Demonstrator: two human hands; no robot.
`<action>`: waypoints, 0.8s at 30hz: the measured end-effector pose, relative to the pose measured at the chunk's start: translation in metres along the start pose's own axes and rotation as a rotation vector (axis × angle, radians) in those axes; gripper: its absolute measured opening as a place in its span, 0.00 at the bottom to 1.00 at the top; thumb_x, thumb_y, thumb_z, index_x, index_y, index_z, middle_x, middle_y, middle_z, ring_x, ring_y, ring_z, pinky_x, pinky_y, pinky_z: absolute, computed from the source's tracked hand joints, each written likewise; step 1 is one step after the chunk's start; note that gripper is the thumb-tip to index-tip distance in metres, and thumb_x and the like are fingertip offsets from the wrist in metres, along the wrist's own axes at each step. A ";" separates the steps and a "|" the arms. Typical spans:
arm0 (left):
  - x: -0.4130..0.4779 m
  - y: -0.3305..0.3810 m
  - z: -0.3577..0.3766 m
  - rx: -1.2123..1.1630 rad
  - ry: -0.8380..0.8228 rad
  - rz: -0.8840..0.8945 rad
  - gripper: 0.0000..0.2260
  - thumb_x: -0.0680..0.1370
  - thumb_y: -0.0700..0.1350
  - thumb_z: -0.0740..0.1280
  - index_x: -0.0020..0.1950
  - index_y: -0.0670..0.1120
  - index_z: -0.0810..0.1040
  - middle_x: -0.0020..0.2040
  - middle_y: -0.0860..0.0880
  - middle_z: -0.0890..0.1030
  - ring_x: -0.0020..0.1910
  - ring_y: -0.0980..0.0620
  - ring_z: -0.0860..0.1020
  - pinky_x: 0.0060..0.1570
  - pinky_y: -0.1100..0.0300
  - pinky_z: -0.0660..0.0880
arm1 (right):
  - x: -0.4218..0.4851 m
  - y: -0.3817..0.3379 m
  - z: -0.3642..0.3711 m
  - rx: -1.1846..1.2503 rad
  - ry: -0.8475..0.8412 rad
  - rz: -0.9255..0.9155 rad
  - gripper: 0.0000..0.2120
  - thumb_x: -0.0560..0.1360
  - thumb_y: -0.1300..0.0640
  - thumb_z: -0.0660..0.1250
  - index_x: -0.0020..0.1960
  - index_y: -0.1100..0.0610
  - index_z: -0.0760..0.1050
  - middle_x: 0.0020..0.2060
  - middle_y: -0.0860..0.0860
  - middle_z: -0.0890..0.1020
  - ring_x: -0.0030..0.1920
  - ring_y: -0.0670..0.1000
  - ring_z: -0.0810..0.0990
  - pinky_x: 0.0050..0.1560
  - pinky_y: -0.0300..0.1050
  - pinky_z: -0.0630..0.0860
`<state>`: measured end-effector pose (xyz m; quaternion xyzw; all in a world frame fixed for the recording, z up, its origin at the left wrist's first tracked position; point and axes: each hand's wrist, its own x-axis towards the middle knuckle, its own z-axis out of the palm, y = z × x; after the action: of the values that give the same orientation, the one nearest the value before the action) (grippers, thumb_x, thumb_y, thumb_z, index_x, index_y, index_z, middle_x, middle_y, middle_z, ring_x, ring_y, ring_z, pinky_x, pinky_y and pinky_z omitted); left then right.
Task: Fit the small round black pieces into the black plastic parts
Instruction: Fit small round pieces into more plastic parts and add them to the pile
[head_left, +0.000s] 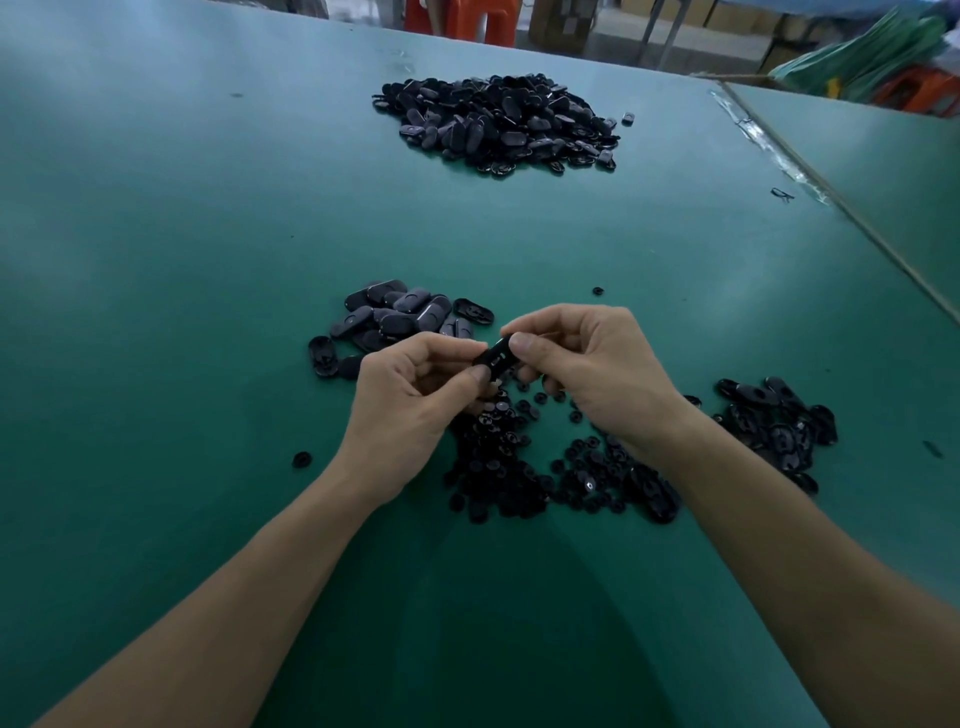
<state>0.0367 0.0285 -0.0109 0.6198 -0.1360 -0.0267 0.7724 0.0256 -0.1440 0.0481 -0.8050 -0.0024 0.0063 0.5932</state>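
one oval black plastic part (493, 358) in hand, held over the green tabletop (156, 260) toward its near edge.

- left hand (410, 395): thumb and forefinger pinch the part's nearer end.
- right hand (587, 374): thumb on top of the farther end, fingers curled beneath.
- i cannot tell whether a round piece already sits in the part.

stock, as i log it:
- heap of small round black pieces (498, 457), on the tabletop directly under both hands.
- near cluster of oval parts (395, 322), just beyond the left hand.
- right-hand lot of oval parts (779, 426), toward the right edge.
- large far heap of oval parts (498, 122), toward the far edge.
- one stray round piece (301, 460), left of the left wrist.

risks, in my judgement:
- a tilted round piece may jam or pop out under thumb pressure.
- a dropped one vanishes among its black twins below.
- finished and unfinished ovals look alike, so lots could mix.
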 end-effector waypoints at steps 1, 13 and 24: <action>0.000 0.000 0.000 0.004 -0.007 -0.003 0.09 0.76 0.33 0.72 0.48 0.47 0.83 0.40 0.46 0.86 0.38 0.51 0.85 0.39 0.64 0.80 | 0.000 0.000 0.001 0.005 0.007 -0.008 0.05 0.76 0.63 0.71 0.47 0.54 0.82 0.31 0.51 0.83 0.33 0.44 0.80 0.34 0.33 0.74; -0.001 -0.001 0.001 -0.017 0.033 0.005 0.06 0.78 0.40 0.70 0.50 0.51 0.81 0.39 0.46 0.85 0.39 0.50 0.85 0.37 0.62 0.79 | 0.002 0.008 0.001 -0.280 0.040 -0.064 0.07 0.75 0.64 0.72 0.49 0.54 0.82 0.39 0.45 0.84 0.40 0.38 0.82 0.46 0.31 0.76; 0.000 0.001 0.001 0.012 0.094 0.072 0.03 0.72 0.47 0.74 0.44 0.49 0.83 0.38 0.54 0.84 0.32 0.57 0.78 0.35 0.67 0.76 | -0.010 0.024 -0.003 -0.797 -0.067 -0.027 0.06 0.76 0.53 0.71 0.52 0.53 0.82 0.43 0.47 0.83 0.45 0.46 0.80 0.51 0.40 0.76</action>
<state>0.0365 0.0274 -0.0098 0.6198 -0.1217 0.0311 0.7747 0.0154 -0.1538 0.0265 -0.9713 -0.0345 0.0233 0.2343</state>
